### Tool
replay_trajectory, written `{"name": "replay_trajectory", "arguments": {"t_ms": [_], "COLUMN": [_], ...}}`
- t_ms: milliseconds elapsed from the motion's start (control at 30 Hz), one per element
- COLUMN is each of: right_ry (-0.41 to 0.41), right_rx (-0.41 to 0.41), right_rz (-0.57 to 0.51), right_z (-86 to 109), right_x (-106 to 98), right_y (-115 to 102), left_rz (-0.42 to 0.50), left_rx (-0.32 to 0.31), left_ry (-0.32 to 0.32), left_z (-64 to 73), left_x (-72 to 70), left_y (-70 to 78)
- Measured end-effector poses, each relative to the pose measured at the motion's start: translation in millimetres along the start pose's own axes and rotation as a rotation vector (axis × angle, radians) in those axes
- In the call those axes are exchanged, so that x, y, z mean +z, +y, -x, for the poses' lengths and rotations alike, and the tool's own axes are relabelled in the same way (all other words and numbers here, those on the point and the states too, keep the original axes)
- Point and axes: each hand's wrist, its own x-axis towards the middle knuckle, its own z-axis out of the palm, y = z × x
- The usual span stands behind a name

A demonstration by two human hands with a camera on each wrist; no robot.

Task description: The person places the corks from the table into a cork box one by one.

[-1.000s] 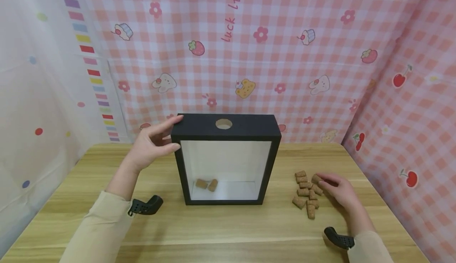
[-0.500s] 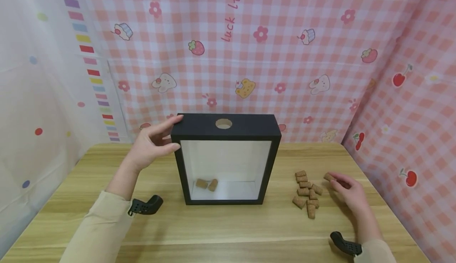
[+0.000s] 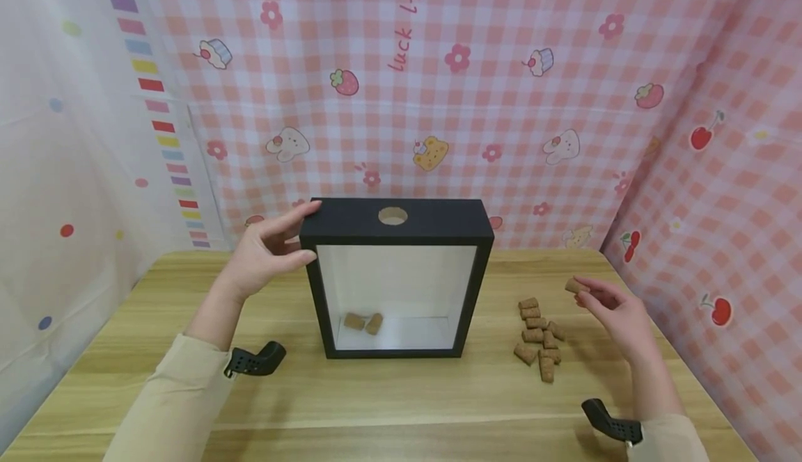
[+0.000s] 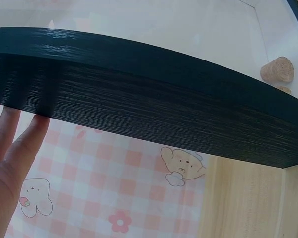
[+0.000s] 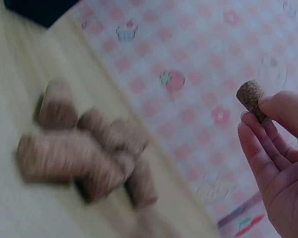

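A black box frame (image 3: 401,222) with a clear front and a round hole in its top stands upright on the table. Two wine corks (image 3: 365,322) lie inside it at the lower left. My left hand (image 3: 266,250) holds the upper left side, thumb at the front edge and index finger at the top back corner. In the left wrist view, fingertips (image 4: 41,119) meet the edge of the dark side panel. My right hand (image 3: 617,309) pinches one cork (image 5: 252,99) between thumb and fingers, raised beyond the loose pile of corks (image 3: 540,337).
The wooden table (image 3: 401,406) carries the box in the middle and the cork pile at the right. A pink checked curtain (image 3: 501,114) hangs behind and along the right; a pale dotted one (image 3: 63,190) hangs at the left.
My right hand has picked a cork from the pile's far right, drawn it away to the right, and raised it. My left hand stays on the box frame.
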Motion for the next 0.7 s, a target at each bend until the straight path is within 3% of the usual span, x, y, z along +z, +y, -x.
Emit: {"name": "replay_trajectory", "arguments": {"t_ms": [267, 700], "right_ry": [-0.024, -0.04], "right_rx": [-0.166, -0.478], "right_rz": [0.012, -0.134], "right_z": [-13.6, -31.2], "right_x": [10, 25], "right_y": [-42, -122], "left_rz": [0.015, 0.008], "left_rx": [0.004, 0.01], "left_ry": [-0.003, -0.004], "left_z": [-0.3, -0.4], "left_x": [-0.4, -0.3], "left_y": [-0.2, -0.2]}}
